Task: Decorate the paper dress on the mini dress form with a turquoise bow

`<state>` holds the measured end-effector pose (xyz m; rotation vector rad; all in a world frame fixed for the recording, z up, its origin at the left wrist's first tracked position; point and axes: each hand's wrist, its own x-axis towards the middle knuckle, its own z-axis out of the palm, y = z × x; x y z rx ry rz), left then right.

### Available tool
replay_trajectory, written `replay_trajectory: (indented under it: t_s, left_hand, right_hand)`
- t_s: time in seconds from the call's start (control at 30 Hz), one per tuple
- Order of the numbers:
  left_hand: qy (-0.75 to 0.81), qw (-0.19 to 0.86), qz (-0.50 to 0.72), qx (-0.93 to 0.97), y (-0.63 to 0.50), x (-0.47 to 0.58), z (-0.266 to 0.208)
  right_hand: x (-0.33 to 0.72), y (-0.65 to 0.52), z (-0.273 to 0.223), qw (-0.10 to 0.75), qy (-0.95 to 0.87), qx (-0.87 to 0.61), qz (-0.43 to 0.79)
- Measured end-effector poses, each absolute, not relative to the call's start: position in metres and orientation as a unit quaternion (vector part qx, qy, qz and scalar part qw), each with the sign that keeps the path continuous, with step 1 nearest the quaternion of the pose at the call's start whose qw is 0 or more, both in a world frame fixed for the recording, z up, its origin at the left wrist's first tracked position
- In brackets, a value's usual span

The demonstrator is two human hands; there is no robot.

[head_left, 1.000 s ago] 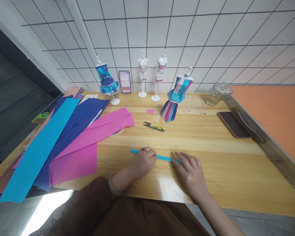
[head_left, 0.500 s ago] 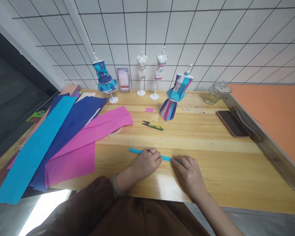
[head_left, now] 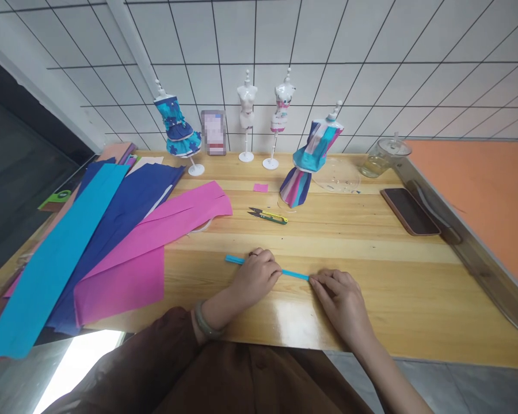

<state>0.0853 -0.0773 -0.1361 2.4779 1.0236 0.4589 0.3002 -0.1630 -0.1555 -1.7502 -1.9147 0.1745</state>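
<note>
Near the tabletop's front edge, about midway along: a narrow blue strip, lying roughly parallel to that edge. Grasped under the curled fingers of the left hand, left end poking out beyond; pinched at the right end between thumb and fingertips of the right hand. Straight between the two, and perhaps folded lengthwise, though too slim from here to be sure. By the look of it, already narrowed to a band; attached to nothing.

Toward the left edge, overlapping in a pile: a wide blue panel, navy fabric and a pink panel, all apparently left wide.

Farther in, clear of both hands: thread snips, then a small pink scrap. By the right edge, a dark-screened phone.

Along the far edge: a mannequin in a blue tiered dress and another in a striped dress, both seemingly finished; between, a plain white mannequin and a pink-banded mannequin, both without a dress.
</note>
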Motion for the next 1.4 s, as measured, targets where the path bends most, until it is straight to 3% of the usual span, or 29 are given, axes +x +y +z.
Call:
replay_trajectory:
  t_s: [0.2, 0.5, 1.4]
  left_hand:
    - [0.425, 0.252, 0.148, 0.857, -0.072, 0.087, -0.132]
    - [0.47, 0.235, 0.112, 0.843, -0.07, 0.093, -0.13]
    - [0.462, 0.213, 0.066, 0.858, -0.063, 0.096, -0.125]
  right_hand:
    - [0.301, -0.166, -0.154, 0.253, -0.683, -0.682, 0.07]
    - [0.297, -0.166, -0.15, 0.236, -0.652, -0.717, 0.063]
    - [0.307, -0.165, -0.147, 0.189, -0.663, -0.722, 0.058]
